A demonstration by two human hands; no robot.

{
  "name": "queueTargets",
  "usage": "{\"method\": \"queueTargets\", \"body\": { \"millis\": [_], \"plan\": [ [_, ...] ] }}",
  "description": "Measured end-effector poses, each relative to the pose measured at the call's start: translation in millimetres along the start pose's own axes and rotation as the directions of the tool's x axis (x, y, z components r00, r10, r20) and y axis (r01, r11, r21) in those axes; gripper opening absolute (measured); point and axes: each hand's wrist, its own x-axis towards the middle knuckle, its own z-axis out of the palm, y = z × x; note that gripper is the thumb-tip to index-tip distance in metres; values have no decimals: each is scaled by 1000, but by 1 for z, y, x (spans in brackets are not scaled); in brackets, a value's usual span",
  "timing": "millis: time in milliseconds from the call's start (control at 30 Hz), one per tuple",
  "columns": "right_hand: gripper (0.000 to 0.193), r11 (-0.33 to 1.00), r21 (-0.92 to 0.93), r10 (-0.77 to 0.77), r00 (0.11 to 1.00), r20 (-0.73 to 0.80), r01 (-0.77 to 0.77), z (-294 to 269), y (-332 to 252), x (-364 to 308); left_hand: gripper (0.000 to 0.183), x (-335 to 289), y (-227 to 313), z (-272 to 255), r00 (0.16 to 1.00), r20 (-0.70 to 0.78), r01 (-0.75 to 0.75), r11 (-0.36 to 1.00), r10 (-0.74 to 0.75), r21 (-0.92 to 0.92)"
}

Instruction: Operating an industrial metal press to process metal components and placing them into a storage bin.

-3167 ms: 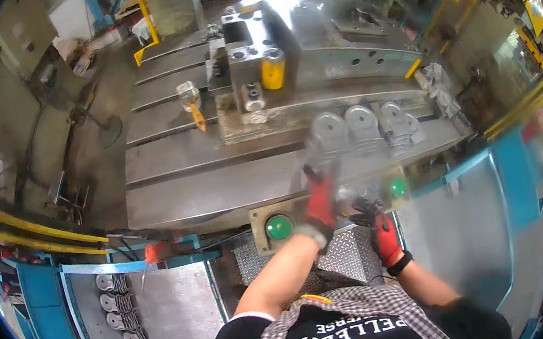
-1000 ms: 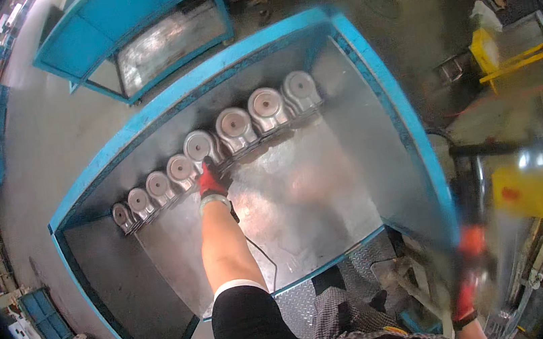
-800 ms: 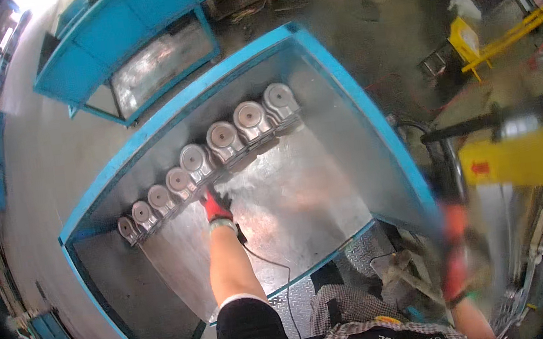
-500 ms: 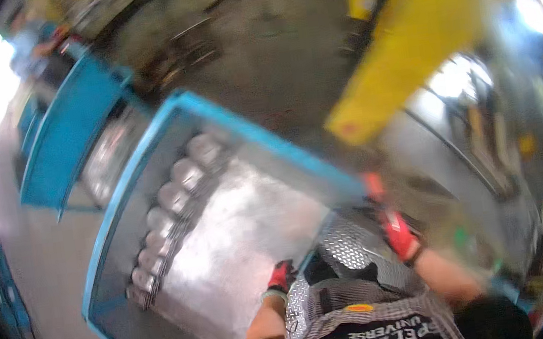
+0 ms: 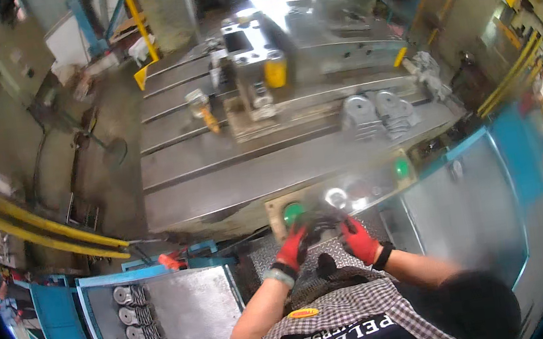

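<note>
At the far left, a blue bin (image 5: 188, 315) sits beside you at floor level; a row of round metal parts (image 5: 139, 331) lies along its left wall. Your left hand (image 5: 293, 248), in a red glove, is raised in front of your chest. Its fingers (image 5: 300, 235) curl around the left side of a dark metal part (image 5: 319, 220). Your right hand (image 5: 360, 240), also in a red glove, grips the right side of the same part with its fingers (image 5: 349, 226) closed on it. The part is blurred; its exact shape cannot be told. You hold it just in front of a control panel (image 5: 342, 194) with a green button (image 5: 293, 211) at its left end. Beyond the panel lies the grey steel worktop (image 5: 231, 174) of a press, with a die block (image 5: 254, 80) at its middle. To the right, two finished round metal parts (image 5: 380, 112) rest on the worktop.
</note>
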Motion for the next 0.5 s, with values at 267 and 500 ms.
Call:
{"method": "queueTargets", "body": {
  "millis": [267, 500],
  "plan": [
    [46, 925, -39, -375, 893, -248, 378, -167, -35, -23, 54, 263, -6, 125, 976, -145, 100, 926, -163, -364],
    [57, 965, -10, -252, 906, -341, 264, -237, 23, -42, 74, 367, -13, 157, 584, -676, -285, 667, -449, -689]
  ]
}}
